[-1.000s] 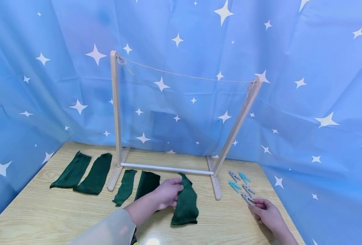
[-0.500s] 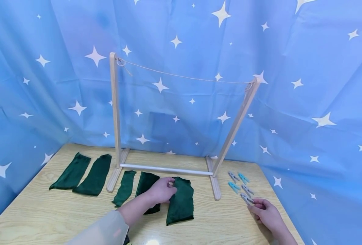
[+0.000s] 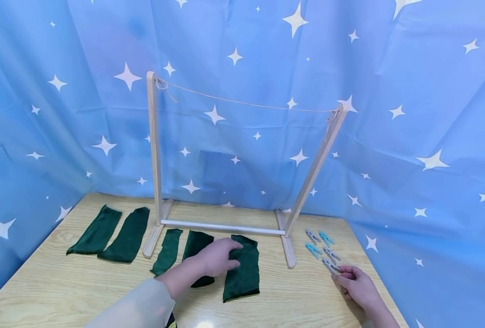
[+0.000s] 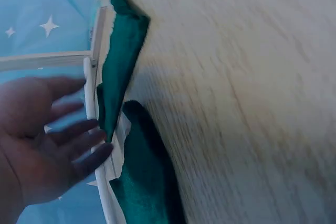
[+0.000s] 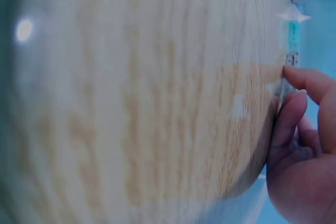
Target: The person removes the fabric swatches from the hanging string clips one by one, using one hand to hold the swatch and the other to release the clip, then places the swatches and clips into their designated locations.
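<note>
Dark green sock (image 3: 242, 269): soft knit fabric, laid flat on the wooden tabletop in front of the drying frame's lower rail, long axis running front to back, upper end squared off toward the rail; its left edge lies under the person's fingers. Grey clothespin (image 3: 331, 266): small, plastic, lying flat on the table at the near end of a cluster of grey and turquoise pins, right of the frame's foot, pinched at its near tip.
</note>
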Demonstrator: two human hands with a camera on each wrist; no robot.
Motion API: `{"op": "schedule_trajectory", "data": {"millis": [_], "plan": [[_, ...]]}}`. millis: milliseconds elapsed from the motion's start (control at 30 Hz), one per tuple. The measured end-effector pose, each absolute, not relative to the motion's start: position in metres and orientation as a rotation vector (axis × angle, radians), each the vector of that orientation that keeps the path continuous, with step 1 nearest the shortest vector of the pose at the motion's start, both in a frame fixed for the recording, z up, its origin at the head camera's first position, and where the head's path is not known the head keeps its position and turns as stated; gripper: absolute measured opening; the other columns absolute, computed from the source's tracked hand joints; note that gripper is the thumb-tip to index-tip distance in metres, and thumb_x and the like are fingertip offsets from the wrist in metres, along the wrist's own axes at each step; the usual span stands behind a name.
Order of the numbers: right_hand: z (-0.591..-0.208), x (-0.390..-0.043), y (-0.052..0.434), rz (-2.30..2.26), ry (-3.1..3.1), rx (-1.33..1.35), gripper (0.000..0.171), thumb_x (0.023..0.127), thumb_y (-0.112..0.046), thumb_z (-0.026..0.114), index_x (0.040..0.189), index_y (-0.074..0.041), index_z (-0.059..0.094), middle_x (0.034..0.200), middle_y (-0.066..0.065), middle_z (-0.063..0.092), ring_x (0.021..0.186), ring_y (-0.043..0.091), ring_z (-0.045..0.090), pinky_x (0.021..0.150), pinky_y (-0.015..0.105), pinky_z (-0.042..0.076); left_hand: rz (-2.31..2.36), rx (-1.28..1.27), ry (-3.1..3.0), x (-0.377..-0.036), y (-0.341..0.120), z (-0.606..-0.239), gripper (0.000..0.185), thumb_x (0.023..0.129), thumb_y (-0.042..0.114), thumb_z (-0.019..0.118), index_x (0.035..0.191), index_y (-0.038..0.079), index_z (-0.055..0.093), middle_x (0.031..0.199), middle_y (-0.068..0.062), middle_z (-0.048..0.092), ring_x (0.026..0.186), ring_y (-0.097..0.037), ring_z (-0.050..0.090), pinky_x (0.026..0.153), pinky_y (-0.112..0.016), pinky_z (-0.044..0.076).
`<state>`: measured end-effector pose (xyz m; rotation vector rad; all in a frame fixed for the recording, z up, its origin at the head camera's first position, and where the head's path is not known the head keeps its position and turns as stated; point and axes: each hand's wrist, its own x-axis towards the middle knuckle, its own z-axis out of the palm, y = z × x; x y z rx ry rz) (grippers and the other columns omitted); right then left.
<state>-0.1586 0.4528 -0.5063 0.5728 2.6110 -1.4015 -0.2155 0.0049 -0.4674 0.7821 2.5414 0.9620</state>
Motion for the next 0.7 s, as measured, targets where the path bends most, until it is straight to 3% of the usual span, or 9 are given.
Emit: {"op": "schedule_trajectory", "data": {"millis": [100,233,700], "plan": [[-0.505,-0.159,0.453,-1.409,2.601,0.570,0.057,0.105,-0.023,0.075,0.146,0.008,0.049,0.102,0.002,0.059,0.079,0.015,0.058,0.064,0.028,0.052,0.715,0.893,2.543,-0.216,0.010,-0.470,0.066,0.103,0.034,0.079,0.162,0.016,0.055,0.171,-0.010,0.049,0.160,-0.033,0.046,0.126,-0.053,0.044],[-0.504,-0.159,0.453,-1.403,2.599,0.563,0.059,0.104,-0.024,0.076,0.146,0.008,0.049,0.102,0.002,0.059,0.079,0.016,0.057,0.064,0.029,0.052,0.522,0.978,2.536,-0.221,0.014,-0.484,0.078,0.100,0.047,0.080,0.168,0.026,0.047,0.179,-0.008,0.037,0.168,-0.032,0.031,0.132,-0.061,0.032],[-0.505,-0.159,0.453,-1.389,2.604,0.564,0.060,0.104,-0.025,0.076,0.146,0.008,0.049,0.102,0.003,0.058,0.080,0.017,0.057,0.064,0.029,0.053,0.387,0.886,2.594,-0.202,0.012,-0.471,0.094,0.092,0.058,0.086,0.169,0.022,0.046,0.180,-0.009,0.033,0.169,-0.032,0.028,0.135,-0.066,0.021]]}}
